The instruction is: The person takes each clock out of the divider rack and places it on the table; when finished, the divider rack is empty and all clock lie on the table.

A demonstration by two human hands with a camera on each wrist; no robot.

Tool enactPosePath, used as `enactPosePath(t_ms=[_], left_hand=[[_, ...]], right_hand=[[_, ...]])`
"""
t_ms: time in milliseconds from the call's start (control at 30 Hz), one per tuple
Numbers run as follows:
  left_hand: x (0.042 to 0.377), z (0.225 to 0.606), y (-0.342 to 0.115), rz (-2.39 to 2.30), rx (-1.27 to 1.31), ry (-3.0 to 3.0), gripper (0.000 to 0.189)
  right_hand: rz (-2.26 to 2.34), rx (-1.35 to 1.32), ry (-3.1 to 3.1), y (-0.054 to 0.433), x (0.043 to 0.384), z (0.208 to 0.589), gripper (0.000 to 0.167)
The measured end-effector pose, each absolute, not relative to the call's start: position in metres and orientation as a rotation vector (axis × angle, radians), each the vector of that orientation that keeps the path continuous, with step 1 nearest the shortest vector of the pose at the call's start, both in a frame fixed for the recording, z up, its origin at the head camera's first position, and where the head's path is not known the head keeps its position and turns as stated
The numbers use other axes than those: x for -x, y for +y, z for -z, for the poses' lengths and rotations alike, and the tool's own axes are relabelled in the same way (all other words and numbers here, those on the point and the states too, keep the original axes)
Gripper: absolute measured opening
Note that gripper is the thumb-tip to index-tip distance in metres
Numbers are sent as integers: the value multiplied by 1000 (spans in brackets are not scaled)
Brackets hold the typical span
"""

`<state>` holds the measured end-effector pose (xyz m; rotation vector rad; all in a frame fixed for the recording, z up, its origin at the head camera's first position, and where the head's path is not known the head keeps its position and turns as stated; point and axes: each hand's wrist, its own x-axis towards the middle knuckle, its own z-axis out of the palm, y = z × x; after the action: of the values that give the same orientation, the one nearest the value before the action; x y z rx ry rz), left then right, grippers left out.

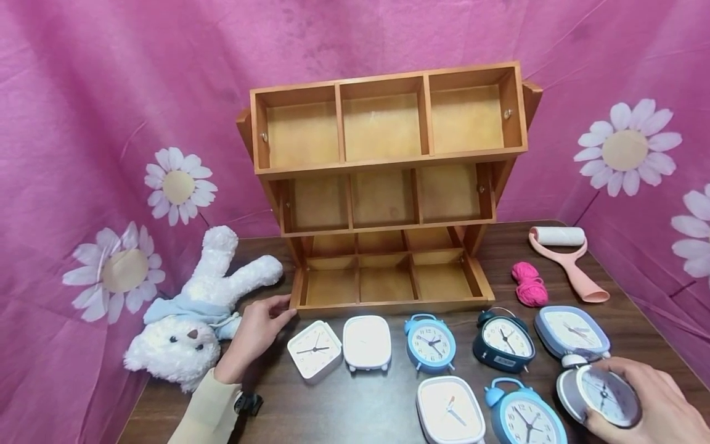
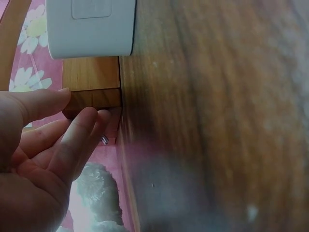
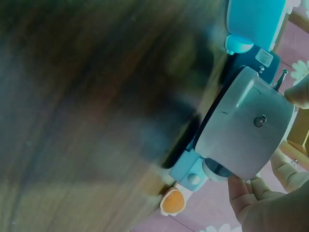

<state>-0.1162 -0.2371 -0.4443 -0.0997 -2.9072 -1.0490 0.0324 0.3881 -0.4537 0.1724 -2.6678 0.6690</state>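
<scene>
At the left front corner of the three-tier wooden rack [image 1: 388, 306], my left hand [image 1: 257, 330] pinches the base's end between thumb and fingertips. My right hand [image 1: 660, 394] grips a silver-grey twin-bell alarm clock [image 1: 607, 398] at the front right, fingers and thumb around its casing. In the right wrist view the casing [image 3: 246, 125] shows a small metal knob. Close by are a lilac-blue clock [image 1: 572, 333], a dark green alarm clock [image 1: 505, 340] and a light blue alarm clock [image 1: 527, 416]. A tilted white square clock [image 1: 315, 350] sits near my left hand.
Another white clock [image 1: 367, 343], a blue alarm clock [image 1: 431, 343] and a white rounded clock [image 1: 450, 410] stand before the rack. A white teddy bear [image 1: 177, 345] lies at left. Pink yarn [image 1: 529, 285] and a pink lint roller [image 1: 577, 268] lie at right, near the pink curtain [image 1: 388, 37].
</scene>
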Motion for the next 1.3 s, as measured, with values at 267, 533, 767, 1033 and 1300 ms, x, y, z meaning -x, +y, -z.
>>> enactPosePath(t_ms=[267, 533, 767, 1033, 1300], left_hand=[[115, 445, -237, 1047, 143, -2881, 33], [115, 445, -239, 1039, 145, -2884, 34], [116, 446, -240, 1032, 118, -2894, 36], [116, 447, -241, 1042, 106, -2898, 37], [117, 445, -240, 1045, 118, -2888, 37]], right_hand=[[-609, -124, -2802, 392, -38, 469, 77], [-628, -146, -2741, 383, -42, 470, 82], [-614, -66, -2751, 381, -43, 466, 88], [-591, 4, -2769, 383, -44, 467, 97], [-606, 55, -2788, 372, -38, 449, 86]])
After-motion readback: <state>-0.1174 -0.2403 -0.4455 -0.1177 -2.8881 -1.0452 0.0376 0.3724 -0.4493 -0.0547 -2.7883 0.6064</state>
